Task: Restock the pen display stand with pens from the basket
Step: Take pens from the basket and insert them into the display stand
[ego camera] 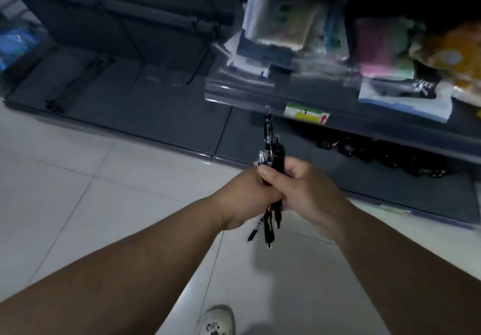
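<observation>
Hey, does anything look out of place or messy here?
The bundle of black plastic pens gripped by the left hand and right hand is uneven: one pen sticks up well above the rest, others hang lower. Shelves too blurred to judge.

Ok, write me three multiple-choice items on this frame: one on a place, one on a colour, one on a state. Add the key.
1. Where are the pens?
A. Lying on a shelf
B. Held up above the tiled floor
C. Inside a basket

2. What colour are their barrels?
A. Black
B. Red
C. Yellow

3. How is the right hand?
A. Flat and open
B. Curled round the pens
C. Out of view

Key: B, since the left hand and right hand grip them together over the tiles; A, since every barrel in the bundle looks black; B, since its thumb and fingers wrap the bundle.
</observation>
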